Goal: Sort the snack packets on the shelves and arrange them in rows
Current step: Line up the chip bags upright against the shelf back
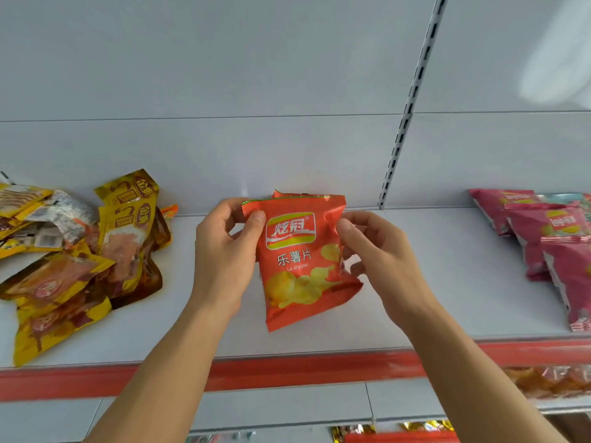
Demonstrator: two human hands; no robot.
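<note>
Held upright above the middle of the white shelf [447,282]: an orange potato chip packet [302,257], long axis near vertical and slightly tilted, pinched at its upper edges between left hand [224,251] and right hand [377,251], both equally near.

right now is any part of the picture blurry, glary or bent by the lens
Head view: the orange chip packet between the left hand and right hand is sharp; a pale glare patch sits upper right on the back panel; the red shelf edge and slotted upright bow from the wide lens; the bottom corners look smeared.
</note>
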